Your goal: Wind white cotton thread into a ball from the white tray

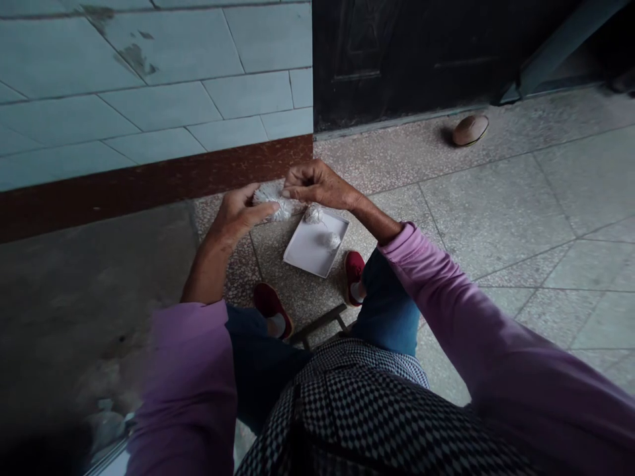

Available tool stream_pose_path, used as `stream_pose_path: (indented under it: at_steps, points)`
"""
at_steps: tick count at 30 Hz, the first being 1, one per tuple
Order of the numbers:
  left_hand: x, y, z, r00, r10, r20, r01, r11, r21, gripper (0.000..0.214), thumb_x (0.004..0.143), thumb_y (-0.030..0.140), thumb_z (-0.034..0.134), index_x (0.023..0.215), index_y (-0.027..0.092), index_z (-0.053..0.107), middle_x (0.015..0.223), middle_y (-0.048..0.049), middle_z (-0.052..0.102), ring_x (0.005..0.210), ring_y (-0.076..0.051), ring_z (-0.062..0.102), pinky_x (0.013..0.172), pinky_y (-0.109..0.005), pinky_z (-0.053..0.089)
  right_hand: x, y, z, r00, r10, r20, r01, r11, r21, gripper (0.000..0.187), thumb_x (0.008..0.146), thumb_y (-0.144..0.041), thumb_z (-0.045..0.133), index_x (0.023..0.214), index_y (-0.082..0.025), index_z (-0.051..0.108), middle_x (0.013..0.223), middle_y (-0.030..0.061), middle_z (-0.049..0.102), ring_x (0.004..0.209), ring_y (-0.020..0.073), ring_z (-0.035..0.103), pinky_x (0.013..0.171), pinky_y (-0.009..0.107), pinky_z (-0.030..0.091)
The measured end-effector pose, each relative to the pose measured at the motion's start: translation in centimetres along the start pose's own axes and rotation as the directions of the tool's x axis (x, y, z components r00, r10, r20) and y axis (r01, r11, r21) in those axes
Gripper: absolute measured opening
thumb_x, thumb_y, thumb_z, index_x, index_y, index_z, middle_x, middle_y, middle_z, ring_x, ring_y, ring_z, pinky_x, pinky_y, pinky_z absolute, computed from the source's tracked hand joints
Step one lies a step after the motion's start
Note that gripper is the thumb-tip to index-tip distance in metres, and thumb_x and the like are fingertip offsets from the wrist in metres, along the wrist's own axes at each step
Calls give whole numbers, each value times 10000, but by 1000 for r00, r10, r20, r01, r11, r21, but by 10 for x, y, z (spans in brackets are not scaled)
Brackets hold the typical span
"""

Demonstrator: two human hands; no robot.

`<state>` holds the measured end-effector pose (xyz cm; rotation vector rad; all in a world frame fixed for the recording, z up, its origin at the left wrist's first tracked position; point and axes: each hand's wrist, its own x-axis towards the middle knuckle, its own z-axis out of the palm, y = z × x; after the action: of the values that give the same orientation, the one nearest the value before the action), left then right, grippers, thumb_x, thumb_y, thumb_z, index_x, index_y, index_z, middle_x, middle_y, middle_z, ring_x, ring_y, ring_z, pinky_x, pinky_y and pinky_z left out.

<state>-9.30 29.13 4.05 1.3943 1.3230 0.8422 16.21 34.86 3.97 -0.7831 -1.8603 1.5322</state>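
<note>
A white fluffy tuft (272, 201) is held between both hands, low over the floor and just beyond the far end of a white tray. It is pinched from the right by the right hand (317, 185), whose curled fingers (303, 182) are closed narrowly on it. The left hand (242, 215) is kept more open, with its fingers spread wide behind the tuft and its thumb (262, 213) stretched out beside it. Whether the tuft is gripped by that hand cannot be told.

The white tray (300, 250) is laid on the speckled stone floor (546, 211) just below the hands. A small white ball (313, 213) is placed at its far edge, and a second ball (328, 239) is seen near it, slightly apart.

Two red shoes (355, 277) are planted on either side of the near end of the tray. Above them are seen dark blue trousers (391, 311), a checked apron (367, 410) and pink sleeves (496, 344). A pale blue tiled wall (149, 99) with a dark red lower band (149, 178) is seen ahead, beside a dark door (397, 53). A brown oval object (469, 130) lies on the floor near the door.
</note>
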Motion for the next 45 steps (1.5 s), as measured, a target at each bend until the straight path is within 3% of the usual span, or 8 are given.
stream_pose_path:
  at_steps: [4,9,13,19,27,35,40,45]
  points:
    - [-6,6,4,984,-23,176,37,996,-78,687,767,514,1064,1342,182,887,1194,-90,902,1143,-336,782,1012,-432,622,4,-12,-6,994,52,-92,-52,999,6,749,1254,-560,965,741,-276,499,670,-68,442,728,120,435,655,269,405]
    - [-10,3,7,941,-7,339,106,956,-275,720,743,478,1115,1392,230,923,1137,-77,887,1021,-305,815,886,-390,659,10,-11,-4,987,70,-145,-66,997,28,758,1219,-535,1020,753,-286,475,648,-82,415,709,119,386,622,264,361]
    - [-5,-7,7,977,61,202,37,892,-450,585,741,525,1096,1235,274,906,1117,-89,878,1136,-359,852,920,-427,721,16,10,1,986,45,-158,-42,999,22,645,1251,-397,988,819,-265,526,686,-82,471,714,117,402,627,240,376]
    - [6,-13,6,998,57,-35,-67,826,-559,656,736,511,1087,1273,258,808,1169,-111,878,1289,-376,826,1142,-542,730,18,36,13,995,-19,-97,14,999,-45,391,1309,-140,759,953,-212,616,780,-57,617,703,112,543,701,208,492]
    - [8,-10,3,985,0,-172,-76,897,-436,645,728,587,1062,1216,300,754,1255,-107,857,1293,-378,800,1002,-512,693,4,17,24,996,87,7,-85,985,-147,324,1333,-292,762,1027,-192,720,817,4,724,689,148,624,701,232,545]
    - [14,-16,-5,935,-7,-355,-65,980,-190,719,597,396,1099,1228,199,818,1186,-42,875,1152,-271,726,1072,-433,610,-2,14,19,988,7,155,-16,998,53,403,1339,-371,827,1011,-165,715,778,-42,687,669,90,548,675,205,473]
    - [4,0,3,997,-55,-61,50,996,-71,627,625,353,1044,1207,173,900,1100,-52,884,1037,-280,717,970,-420,576,-1,-5,-2,999,20,-27,-19,1000,8,583,1360,-617,777,947,-206,753,696,-37,659,713,112,556,690,268,461]
    - [-6,9,13,984,0,180,50,960,-277,721,620,421,1140,1278,232,916,1259,-112,941,1218,-384,846,1038,-448,687,6,0,-12,993,22,-120,-32,996,-81,788,1285,-854,705,727,-301,644,568,-14,571,808,151,610,752,332,465]
